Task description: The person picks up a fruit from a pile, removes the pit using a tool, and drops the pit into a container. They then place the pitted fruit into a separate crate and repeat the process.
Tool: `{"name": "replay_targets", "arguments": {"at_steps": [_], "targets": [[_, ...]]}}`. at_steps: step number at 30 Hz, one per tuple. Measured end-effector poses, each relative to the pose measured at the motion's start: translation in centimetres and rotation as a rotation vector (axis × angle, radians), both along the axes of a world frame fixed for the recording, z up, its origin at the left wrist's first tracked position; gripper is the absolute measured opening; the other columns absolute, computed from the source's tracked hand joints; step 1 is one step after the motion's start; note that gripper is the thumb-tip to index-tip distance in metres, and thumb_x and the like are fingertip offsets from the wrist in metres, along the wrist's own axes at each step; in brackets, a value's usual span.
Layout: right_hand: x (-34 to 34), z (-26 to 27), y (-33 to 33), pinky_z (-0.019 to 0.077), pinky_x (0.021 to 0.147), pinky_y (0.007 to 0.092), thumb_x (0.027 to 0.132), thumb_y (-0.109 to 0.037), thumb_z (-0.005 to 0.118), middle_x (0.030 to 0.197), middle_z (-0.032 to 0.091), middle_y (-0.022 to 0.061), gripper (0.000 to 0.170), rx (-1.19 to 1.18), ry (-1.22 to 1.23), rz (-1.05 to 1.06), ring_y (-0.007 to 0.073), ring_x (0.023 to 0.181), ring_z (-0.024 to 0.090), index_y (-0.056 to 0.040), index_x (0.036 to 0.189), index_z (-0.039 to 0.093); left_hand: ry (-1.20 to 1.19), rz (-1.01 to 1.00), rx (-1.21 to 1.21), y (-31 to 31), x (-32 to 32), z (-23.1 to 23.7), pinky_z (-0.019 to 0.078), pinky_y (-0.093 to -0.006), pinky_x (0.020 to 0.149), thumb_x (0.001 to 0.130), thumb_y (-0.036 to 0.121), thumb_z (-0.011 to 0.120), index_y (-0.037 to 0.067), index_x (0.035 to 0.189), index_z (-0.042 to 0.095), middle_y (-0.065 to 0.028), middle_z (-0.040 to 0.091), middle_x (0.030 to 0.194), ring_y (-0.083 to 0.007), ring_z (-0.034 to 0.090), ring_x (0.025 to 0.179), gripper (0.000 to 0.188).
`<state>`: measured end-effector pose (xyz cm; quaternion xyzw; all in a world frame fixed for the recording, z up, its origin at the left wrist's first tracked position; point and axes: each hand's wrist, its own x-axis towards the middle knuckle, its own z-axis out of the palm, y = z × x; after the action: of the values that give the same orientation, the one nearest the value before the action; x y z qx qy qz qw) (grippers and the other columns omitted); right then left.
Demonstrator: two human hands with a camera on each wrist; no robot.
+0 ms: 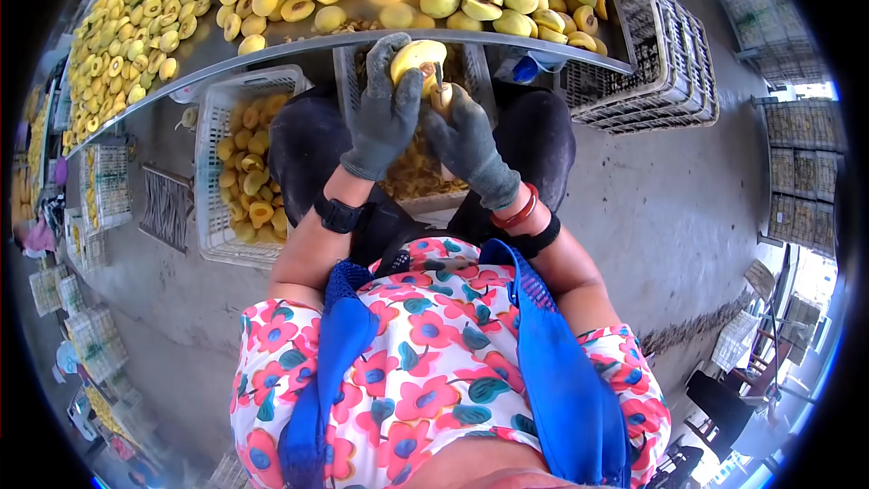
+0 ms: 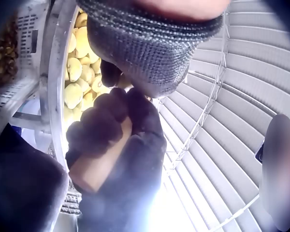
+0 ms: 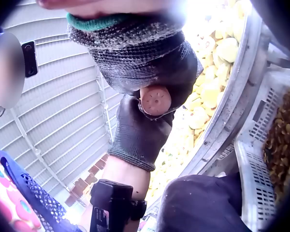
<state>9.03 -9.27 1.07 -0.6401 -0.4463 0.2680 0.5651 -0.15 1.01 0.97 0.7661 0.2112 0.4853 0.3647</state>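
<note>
The head view shows a yellow fruit (image 1: pixel 415 56) at the far end of the person's reach, held in the gloved left hand (image 1: pixel 378 127), whose fingers lie behind it and whose thumb presses the near side. A brown patch shows on the face turned to the right. The gloved right hand (image 1: pixel 466 138) grips a wooden-handled tool (image 1: pixel 442 100); its dark tip points away from the person and meets the fruit's right side. The hands are close together, each closed round its own item. In the left wrist view the right hand's fingers curl round the handle, while the right wrist view shows its round butt end; in both, gloves hide most of the fruit.

Both forearms stretch forward and converge between the knees. A black device (image 1: pixel 341 215) sits on the left wrist, a red bracelet (image 1: pixel 518 209) on the right.

Just beyond the fruit runs the metal edge of a counter (image 1: pixel 206 47) loaded with yellow fruit pieces (image 1: pixel 149 27). Below the hands, between the legs, stands a white crate (image 3: pixel 256 195) of brownish scraps. Another white crate (image 1: pixel 210 149), holding fruit halves, stands left of the left knee; stacked grey crates (image 1: pixel 674 63) stand far right, beside the counter.
</note>
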Motion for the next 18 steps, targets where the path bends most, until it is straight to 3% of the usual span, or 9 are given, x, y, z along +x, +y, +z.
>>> {"name": "replay_targets", "arguments": {"at_steps": [8,13,16,18], "targets": [[-0.1,0.1,0.2,0.0496,0.062,0.0367,0.085,-0.008,0.062,0.079,0.064,0.0214,0.021,-0.113,0.111,0.041,0.0296,0.071,0.066,0.0022,0.101,0.054,-0.068,-0.039,-0.073,-1.0,0.2,0.3,0.0462,-0.0368,0.093,0.095,0.023,0.052,0.0,0.128,0.042,-0.0178,0.057,0.116,-0.0301,0.06,0.104,0.041],[0.1,0.3,0.1,0.0495,0.062,0.0357,0.085,-0.009,0.063,0.078,0.063,0.0193,0.022,-0.125,0.105,0.073,0.0241,0.068,0.064,0.0017,0.102,0.054,-0.04,-0.014,0.006,-1.2,0.2,-0.1,0.0464,-0.037,0.092,0.095,0.02,0.052,0.0,0.129,0.038,-0.0186,0.056,0.117,-0.0308,0.059,0.105,0.042],[0.7,-0.1,0.2,0.0497,0.061,0.0332,0.085,-0.008,0.062,0.074,0.063,0.0138,0.021,-0.162,0.323,0.171,0.0191,0.066,0.062,0.0016,0.102,0.054,-0.048,-0.043,-0.07,-1.5,0.1,0.0,0.0459,-0.0377,0.093,0.095,0.018,0.052,0.0,0.13,0.037,-0.019,0.055,0.119,-0.0312,0.058,0.107,0.041],[0.5,-0.7,0.4,0.0497,0.061,0.0312,0.085,-0.007,0.061,0.073,0.062,0.0093,0.021,-0.143,0.138,0.118,0.015,0.066,0.061,0.0018,0.103,0.054,-0.043,-0.038,-0.064,-1.5,0.1,0.0,0.0458,-0.038,0.093,0.095,0.017,0.052,0.0,0.13,0.037,-0.0191,0.054,0.119,-0.0313,0.058,0.107,0.041]]}}
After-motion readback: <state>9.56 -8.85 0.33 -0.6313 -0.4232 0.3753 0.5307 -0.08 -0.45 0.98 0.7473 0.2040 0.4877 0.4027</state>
